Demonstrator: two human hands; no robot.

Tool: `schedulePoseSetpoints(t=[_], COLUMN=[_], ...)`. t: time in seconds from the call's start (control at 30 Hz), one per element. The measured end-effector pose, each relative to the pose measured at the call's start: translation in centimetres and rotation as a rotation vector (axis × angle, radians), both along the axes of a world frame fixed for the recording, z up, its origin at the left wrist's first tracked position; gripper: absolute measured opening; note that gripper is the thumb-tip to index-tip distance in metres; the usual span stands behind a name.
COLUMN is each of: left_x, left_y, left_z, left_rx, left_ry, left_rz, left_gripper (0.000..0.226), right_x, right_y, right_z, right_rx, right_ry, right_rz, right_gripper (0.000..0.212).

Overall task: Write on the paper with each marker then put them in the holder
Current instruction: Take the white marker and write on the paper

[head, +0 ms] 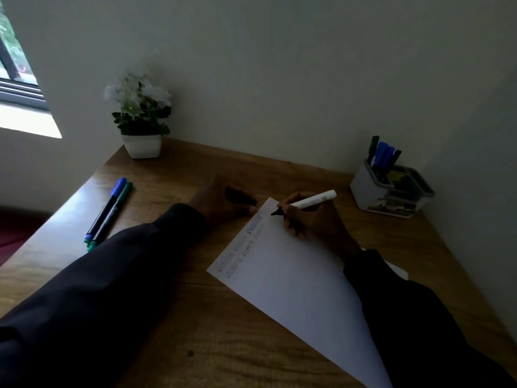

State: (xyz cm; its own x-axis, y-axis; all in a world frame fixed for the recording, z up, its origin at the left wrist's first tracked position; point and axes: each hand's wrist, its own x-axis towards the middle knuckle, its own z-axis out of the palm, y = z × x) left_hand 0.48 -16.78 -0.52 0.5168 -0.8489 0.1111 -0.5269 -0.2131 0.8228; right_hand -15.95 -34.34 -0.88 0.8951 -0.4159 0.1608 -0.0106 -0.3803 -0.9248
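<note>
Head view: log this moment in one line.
right hand grips white-barrelled black-tipped marker, tip at top of white paper | left hand holds black marker cap | blue marker, green marker lie on wooden table

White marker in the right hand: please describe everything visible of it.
The white marker has a white plastic-looking barrel, small dark print near the rear, and a bare black tip. The right hand grips it low. It slants, tip at the far corner of the paper, rear toward the holder. The left hand holds a black cap, likely its own.
</note>
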Motion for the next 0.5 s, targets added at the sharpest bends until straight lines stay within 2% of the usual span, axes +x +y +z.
schedulePoseSetpoints(t=[0.2, 0.43, 0.5], left_x=[0.03, 0.03, 0.11], left_y=[-0.21, -0.17, -0.17], left_z=[-0.15, -0.11, -0.14], left_rx=[0.029, 0.013, 0.024], left_ry=[-0.046, -0.064, -0.090], left_rz=[-0.034, -0.061, -0.068], left_gripper=[0.019, 0.017, 0.018], right_x=[0.07, 0.27, 0.17], right_y=[-0.08, 0.56, 0.66], right_z=[-0.54, -0.57, -0.47], right_rx=[-0.014, -0.082, -0.070], right_ry=[0.001, 0.081, 0.077], right_rz=[0.026, -0.009, -0.025], right_gripper=[0.005, 0.018, 0.016])
